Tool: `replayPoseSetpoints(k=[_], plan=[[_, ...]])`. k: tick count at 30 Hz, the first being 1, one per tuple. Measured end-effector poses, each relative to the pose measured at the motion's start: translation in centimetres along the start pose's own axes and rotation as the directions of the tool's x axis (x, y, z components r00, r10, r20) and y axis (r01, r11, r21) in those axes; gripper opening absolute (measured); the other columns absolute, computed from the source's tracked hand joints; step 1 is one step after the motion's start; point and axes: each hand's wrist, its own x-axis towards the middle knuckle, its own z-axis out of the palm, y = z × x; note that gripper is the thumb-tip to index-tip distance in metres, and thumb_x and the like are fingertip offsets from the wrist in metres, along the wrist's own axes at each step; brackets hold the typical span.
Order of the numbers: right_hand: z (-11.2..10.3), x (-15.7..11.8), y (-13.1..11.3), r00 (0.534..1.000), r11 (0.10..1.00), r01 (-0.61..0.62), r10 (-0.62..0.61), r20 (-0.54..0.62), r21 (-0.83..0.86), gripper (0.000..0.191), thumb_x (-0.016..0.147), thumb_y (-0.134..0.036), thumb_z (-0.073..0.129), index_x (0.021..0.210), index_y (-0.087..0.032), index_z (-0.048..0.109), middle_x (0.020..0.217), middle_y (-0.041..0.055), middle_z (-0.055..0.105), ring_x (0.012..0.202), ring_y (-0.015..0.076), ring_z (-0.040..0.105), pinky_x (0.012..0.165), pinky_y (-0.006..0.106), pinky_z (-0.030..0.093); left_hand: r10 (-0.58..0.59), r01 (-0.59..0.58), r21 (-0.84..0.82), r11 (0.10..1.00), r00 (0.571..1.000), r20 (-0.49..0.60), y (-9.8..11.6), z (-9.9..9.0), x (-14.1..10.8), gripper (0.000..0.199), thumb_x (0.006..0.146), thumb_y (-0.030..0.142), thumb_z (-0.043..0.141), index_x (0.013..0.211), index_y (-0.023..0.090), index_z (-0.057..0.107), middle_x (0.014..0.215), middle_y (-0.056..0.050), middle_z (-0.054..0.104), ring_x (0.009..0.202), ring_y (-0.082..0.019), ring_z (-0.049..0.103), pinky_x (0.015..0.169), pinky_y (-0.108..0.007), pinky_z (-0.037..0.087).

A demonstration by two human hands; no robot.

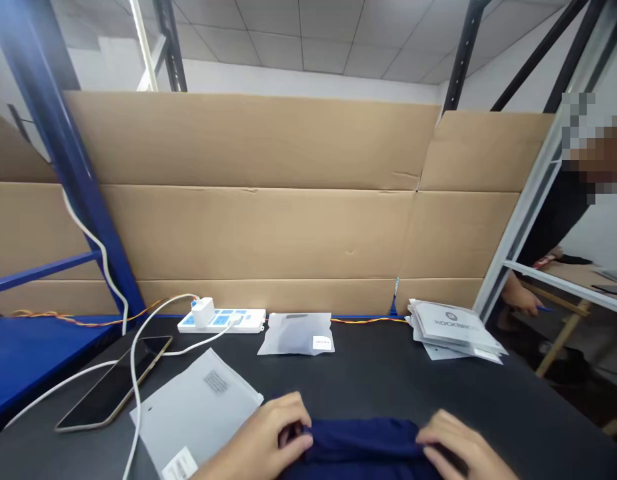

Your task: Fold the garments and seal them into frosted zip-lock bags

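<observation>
1. The navy cloth (365, 441) lies on the black surface (373, 380), cut off by the bottom of the view; the left hand (281, 433) pinches its left end, the right hand (461, 443) grips its right end.
2. Beyond the cloth, bare surface reaches toward the cardboard wall (268, 233); right of it, more runs to a slanting side edge.
3. Left of the cloth, a flat grey bag (193, 407) lies beside the left hand; farther left, a phone (115, 383), a white cable (134, 373) crossing both.
4. Beyond the cloth, leftward, stand a power strip (252, 320) and a labelled frosted bag (293, 335).
5. Beyond it, rightward, packets (453, 327) lie stacked; their contents cannot be told.
</observation>
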Motion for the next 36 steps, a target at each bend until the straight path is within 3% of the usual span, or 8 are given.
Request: replayPoseSetpoints(k=[2,5,9,13,17,24,28,36], plan=[[-1.0,2.8,0.4,0.998,0.999,-0.027,0.028,-0.059,0.023,0.026,0.098,-0.039,0.047,0.101,-0.026,0.068,0.099,0.0051,0.07,0.096,0.0219,0.063,0.092,0.033,0.046,-0.052,0.051,-0.076,0.996,0.998,-0.019,-1.1,-1.2,2.2,0.02,0.092,0.035,0.052,0.086,0.02,0.064,0.078,0.002,0.058,0.069,-0.013,0.052,0.063,-0.022,0.039],[-1.8,8.5,1.6,0.999,0.99,-0.027,0.031,-0.024,0.137,0.028,0.096,-0.04,0.046,0.096,-0.022,0.068,0.084,0.0018,0.068,0.078,0.0187,0.061,0.073,0.029,0.046,-0.106,0.112,-0.145,0.983,0.993,0.046,-3.4,-2.4,5.9,0.027,0.086,0.043,0.058,0.081,0.018,0.065,0.069,0.004,0.054,0.064,-0.013,0.048,0.06,-0.022,0.035],[-0.5,13.3,4.4,0.999,0.984,-0.026,0.029,-0.014,0.177,0.03,0.092,-0.041,0.051,0.087,-0.018,0.069,0.07,-0.0004,0.063,0.062,0.0147,0.053,0.062,0.026,0.042,-0.12,0.131,-0.208,0.969,0.991,0.066,-6.1,-2.8,8.3,0.035,0.082,0.051,0.061,0.082,0.016,0.067,0.066,0.004,0.054,0.062,-0.012,0.047,0.058,-0.021,0.035],[0.4,13.3,7.3,0.999,0.969,-0.042,0.048,-0.019,0.242,0.04,0.095,-0.049,0.043,0.092,-0.018,0.068,0.079,0.0018,0.065,0.071,0.0162,0.057,0.067,0.027,0.045,-0.148,0.149,-0.323,0.935,0.989,0.027,-8.0,-2.6,8.0,0.046,0.092,0.058,0.045,0.096,0.016,0.064,0.072,0.003,0.055,0.061,-0.011,0.049,0.059,-0.021,0.038],[0.1,12.6,9.0,0.997,0.958,-0.076,0.081,-0.007,0.278,0.042,0.092,-0.057,0.047,0.093,-0.02,0.066,0.079,0.002,0.064,0.074,0.0178,0.059,0.068,0.027,0.046,-0.166,0.168,-0.412,0.895,0.985,0.04,-9.4,-2.5,8.0,0.051,0.087,0.065,0.05,0.093,0.016,0.063,0.071,0.002,0.055,0.058,-0.011,0.049,0.055,-0.022,0.038],[0.3,12.5,8.8,0.998,0.967,-0.067,0.066,0.012,0.244,0.034,0.09,-0.052,0.054,0.089,-0.021,0.068,0.075,-0.0004,0.06,0.065,0.0147,0.048,0.06,0.026,0.036,-0.161,0.151,-0.472,0.868,0.987,0.02,-9.8,-2.3,8.2,0.046,0.087,0.062,0.055,0.09,0.017,0.065,0.069,0.002,0.057,0.057,-0.011,0.05,0.054,-0.022,0.037],[0.3,12.3,8.7,0.997,0.97,-0.065,0.056,0.045,0.236,0.028,0.085,-0.047,0.063,0.092,-0.021,0.069,0.072,-0.0011,0.058,0.065,0.0145,0.048,0.06,0.025,0.036,-0.157,0.148,-0.479,0.865,0.987,0.021,-9.7,-2.3,8.1,0.045,0.087,0.061,0.056,0.09,0.017,0.065,0.069,0.002,0.057,0.057,-0.011,0.05,0.054,-0.022,0.037],[0.7,12.6,9.0,0.998,0.97,-0.063,0.062,0.012,0.233,0.029,0.086,-0.048,0.06,0.091,-0.02,0.068,0.07,-0.0018,0.056,0.063,0.0136,0.046,0.058,0.025,0.035,-0.161,0.149,-0.475,0.867,0.987,0.016,-10.0,-2.1,8.1,0.043,0.088,0.059,0.056,0.089,0.017,0.065,0.069,0.003,0.056,0.057,-0.011,0.051,0.054,-0.022,0.038]])
